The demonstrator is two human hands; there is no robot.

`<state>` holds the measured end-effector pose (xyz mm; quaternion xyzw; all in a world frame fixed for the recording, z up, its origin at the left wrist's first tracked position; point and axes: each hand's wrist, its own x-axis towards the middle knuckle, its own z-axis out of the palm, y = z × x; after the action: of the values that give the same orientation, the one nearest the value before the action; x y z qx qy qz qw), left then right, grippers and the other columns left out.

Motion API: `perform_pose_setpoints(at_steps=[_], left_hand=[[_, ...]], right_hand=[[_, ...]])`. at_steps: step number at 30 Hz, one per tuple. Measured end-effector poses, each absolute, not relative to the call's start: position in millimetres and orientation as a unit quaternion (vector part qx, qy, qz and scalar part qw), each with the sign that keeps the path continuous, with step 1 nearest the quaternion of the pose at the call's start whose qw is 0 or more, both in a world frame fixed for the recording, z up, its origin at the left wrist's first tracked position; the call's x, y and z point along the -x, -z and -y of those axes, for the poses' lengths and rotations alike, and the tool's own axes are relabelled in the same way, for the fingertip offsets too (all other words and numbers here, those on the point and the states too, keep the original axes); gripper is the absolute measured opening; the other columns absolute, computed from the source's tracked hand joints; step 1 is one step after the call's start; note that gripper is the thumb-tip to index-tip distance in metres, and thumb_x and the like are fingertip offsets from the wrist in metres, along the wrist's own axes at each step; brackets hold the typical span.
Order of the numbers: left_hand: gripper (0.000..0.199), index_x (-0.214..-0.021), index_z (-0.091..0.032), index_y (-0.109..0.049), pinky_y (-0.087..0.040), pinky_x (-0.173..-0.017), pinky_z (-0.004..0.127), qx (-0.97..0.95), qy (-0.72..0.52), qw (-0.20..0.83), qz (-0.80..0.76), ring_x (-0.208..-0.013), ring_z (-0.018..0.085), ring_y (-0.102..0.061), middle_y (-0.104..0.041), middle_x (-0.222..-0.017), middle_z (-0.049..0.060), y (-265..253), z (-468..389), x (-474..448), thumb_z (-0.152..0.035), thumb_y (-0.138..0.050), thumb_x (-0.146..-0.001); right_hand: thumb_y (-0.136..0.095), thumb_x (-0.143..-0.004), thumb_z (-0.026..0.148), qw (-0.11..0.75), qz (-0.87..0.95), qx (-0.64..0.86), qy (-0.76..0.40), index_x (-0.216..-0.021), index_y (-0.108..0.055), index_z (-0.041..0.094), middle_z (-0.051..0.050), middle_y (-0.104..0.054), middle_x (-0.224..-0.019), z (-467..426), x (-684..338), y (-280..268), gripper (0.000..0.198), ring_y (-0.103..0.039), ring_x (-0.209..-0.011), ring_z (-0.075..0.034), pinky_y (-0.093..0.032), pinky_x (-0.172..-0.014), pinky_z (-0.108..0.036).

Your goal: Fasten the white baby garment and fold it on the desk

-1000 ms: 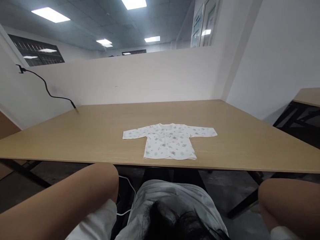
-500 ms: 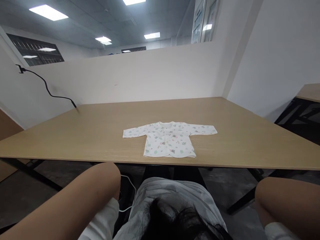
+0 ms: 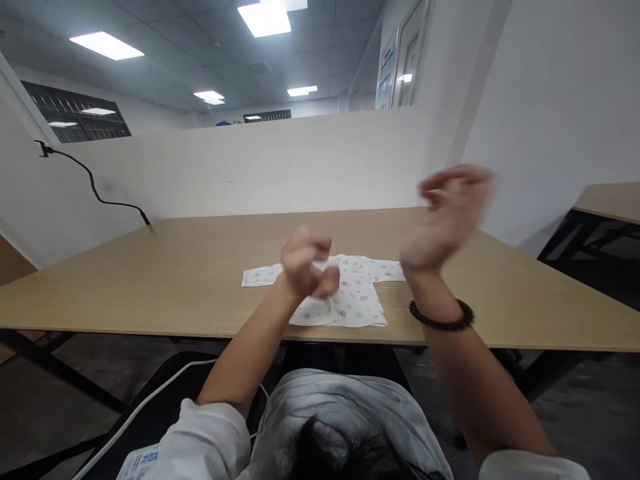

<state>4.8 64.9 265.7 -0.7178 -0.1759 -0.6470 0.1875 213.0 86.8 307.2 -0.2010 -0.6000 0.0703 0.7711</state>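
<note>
A small white long-sleeved baby shirt (image 3: 357,293) with a scattered print lies spread flat on the table, sleeves out to both sides. My left hand (image 3: 307,263) is in front of the shirt's left half, hiding part of it. Its fingers are bent and the thumb stands apart, with nothing visible between them. My right hand (image 3: 447,213) is raised at the right, in line with the end of the right sleeve and covering it. Motion blurs its curled fingers, so their closure is unclear. A dark beaded bracelet (image 3: 443,325) circles the right wrist.
The shirt rests near the front edge of a wide wooden table (image 3: 175,287). Behind stands a low white partition (image 3: 320,167). A black flexible-arm holder (image 3: 95,187) rises at the table's back left. Another table (image 3: 607,200) is at the far right.
Both hands have come up into view over the table from below and the sides. The shirt looks unmoved on the table. The camera has tilted slightly upward.
</note>
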Motion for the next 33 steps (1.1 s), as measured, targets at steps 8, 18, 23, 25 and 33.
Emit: perform_pose_setpoints(at_steps=[8,18,23,25,33], left_hand=[[0.009,-0.093,-0.021,-0.056,-0.047,-0.072,0.029,0.829,0.335,0.014,0.447,-0.077,0.018,-0.060,-0.066,-0.087,0.004,-201.0,-177.9,18.2,-0.023,-0.047,-0.090],[0.021,-0.100,-0.020,-0.063,-0.051,-0.080,0.031,0.828,0.305,-0.095,0.461,-0.087,0.020,-0.064,-0.071,-0.099,0.005,-163.6,-195.0,36.1,-0.020,-0.052,-0.082],[0.025,-0.097,-0.019,-0.066,-0.051,-0.084,0.035,0.867,0.253,-0.111,0.414,-0.088,0.022,-0.062,-0.068,-0.092,0.006,-157.0,-198.9,35.6,-0.019,-0.053,-0.075],[0.024,-0.097,-0.019,-0.065,-0.051,-0.085,0.035,0.870,0.250,-0.110,0.411,-0.091,0.023,-0.062,-0.067,-0.096,0.006,-155.7,-200.6,38.1,-0.021,-0.053,-0.077],[0.029,-0.106,-0.017,-0.065,-0.049,-0.093,0.038,0.867,0.246,-0.089,0.424,-0.101,0.025,-0.061,-0.064,-0.103,0.009,-151.7,-205.1,41.9,-0.021,-0.055,-0.080]], right_hand=[[-0.049,-0.090,0.032,0.500,0.749,0.412,-0.140,-0.079,-0.058,0.019,-0.004,-0.064,-0.077,-197.8,-171.5,-204.3,0.019,-0.058,-0.076,-0.019,-0.045,-0.073,-0.030],[-0.053,-0.091,0.021,0.261,0.854,0.450,-0.026,-0.104,-0.065,0.016,-0.013,-0.069,-0.111,-201.2,-187.9,-166.9,0.019,-0.059,-0.105,-0.026,-0.040,-0.092,-0.036],[-0.055,-0.093,0.030,0.183,0.895,0.405,-0.038,-0.108,-0.064,0.019,-0.013,-0.067,-0.115,-197.7,-169.8,-167.4,0.021,-0.058,-0.110,-0.027,-0.041,-0.089,-0.036],[-0.058,-0.091,0.031,0.138,0.904,0.399,-0.060,-0.106,-0.064,0.019,-0.012,-0.066,-0.113,-204.3,-164.5,-173.1,0.020,-0.060,-0.105,-0.026,-0.044,-0.083,-0.033],[-0.060,-0.078,0.016,0.097,0.878,0.453,-0.122,-0.084,-0.065,0.020,-0.006,-0.071,-0.090,-228.8,-153.4,-185.6,0.008,-0.061,-0.078,-0.020,-0.040,-0.067,-0.028]])
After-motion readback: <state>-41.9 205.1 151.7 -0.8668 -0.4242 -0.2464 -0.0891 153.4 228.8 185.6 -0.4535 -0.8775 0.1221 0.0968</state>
